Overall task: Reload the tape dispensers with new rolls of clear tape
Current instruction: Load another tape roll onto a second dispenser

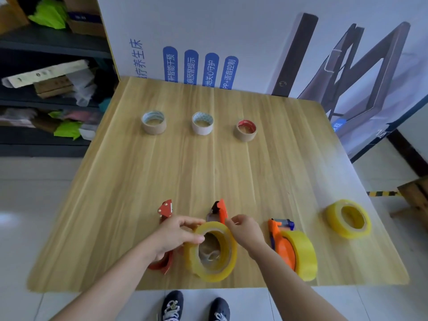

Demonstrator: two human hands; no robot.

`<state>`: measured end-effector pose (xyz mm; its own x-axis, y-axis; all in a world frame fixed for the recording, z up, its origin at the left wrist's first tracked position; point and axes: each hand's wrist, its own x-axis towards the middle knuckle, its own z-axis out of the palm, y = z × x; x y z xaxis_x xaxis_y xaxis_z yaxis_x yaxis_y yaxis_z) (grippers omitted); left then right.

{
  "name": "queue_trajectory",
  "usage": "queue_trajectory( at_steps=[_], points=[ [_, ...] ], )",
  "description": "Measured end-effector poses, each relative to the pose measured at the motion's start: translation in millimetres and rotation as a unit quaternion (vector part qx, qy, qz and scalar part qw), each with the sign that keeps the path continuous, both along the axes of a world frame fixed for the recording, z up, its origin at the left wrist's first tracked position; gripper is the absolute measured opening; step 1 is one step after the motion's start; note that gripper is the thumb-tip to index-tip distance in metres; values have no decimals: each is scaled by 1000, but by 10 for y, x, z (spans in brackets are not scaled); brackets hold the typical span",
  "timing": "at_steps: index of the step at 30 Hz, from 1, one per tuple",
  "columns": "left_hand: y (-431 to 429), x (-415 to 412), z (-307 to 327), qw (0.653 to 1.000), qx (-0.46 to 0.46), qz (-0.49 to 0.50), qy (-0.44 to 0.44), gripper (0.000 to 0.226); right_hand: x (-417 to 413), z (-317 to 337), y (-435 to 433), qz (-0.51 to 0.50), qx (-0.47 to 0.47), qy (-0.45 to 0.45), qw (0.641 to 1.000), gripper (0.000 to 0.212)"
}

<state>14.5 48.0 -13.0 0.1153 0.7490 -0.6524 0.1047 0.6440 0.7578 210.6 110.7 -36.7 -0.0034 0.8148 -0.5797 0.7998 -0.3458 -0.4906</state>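
Observation:
Three tape dispensers lie near the table's front edge. The red left dispenser [165, 210] has no roll and is partly under my left hand [172, 237]. The middle orange dispenser [218, 212] carries a yellowish clear tape roll [212, 251], which my left hand grips at its upper left rim. My right hand [245, 232] pinches at the roll's top right edge, fingertips together. The right orange dispenser [281, 242] holds a full roll [301, 253]. A loose new roll [348, 218] lies flat at the right.
Three used cardboard cores stand in a row farther back: left core [154, 122], middle core [202, 123], red-lined core [246, 130]. A printed board leans behind the wooden table [162, 172]. Shelves stand at the left. My shoes show below the table edge.

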Motion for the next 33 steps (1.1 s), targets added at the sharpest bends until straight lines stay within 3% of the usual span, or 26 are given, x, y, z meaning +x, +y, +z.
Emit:
queue_trajectory(
  at_steps=[10, 19, 23, 26, 28, 30, 33],
  points=[
    [41, 52, -177, 999, 7, -37, 29, 43, 40, -69, 117, 62, -17, -38, 997, 17],
    [163, 54, -119, 991, 29, -91, 95, 41, 91, 20, 230, 132, 95, -132, 978, 27],
    [190, 94, -92, 993, 46, -74, 81, 42, 102, -2, 178, 97, 162, -94, 978, 37],
    [226, 90, -82, 997, 53, -39, 50, 41, 147, 49, 125, 79, 262, 12, 962, 36],
    [259, 90, -91, 997, 55, -32, 47, 41, 202, 98, 110, 124, 222, 58, 965, 39],
    [276, 99, -116, 997, 54, -37, 49, 41, 239, 127, 84, 190, 154, 49, 968, 36],
    [262, 109, -203, 996, 46, -38, 67, 42, 251, 87, 34, 238, 137, 30, 961, 28]
  ],
)
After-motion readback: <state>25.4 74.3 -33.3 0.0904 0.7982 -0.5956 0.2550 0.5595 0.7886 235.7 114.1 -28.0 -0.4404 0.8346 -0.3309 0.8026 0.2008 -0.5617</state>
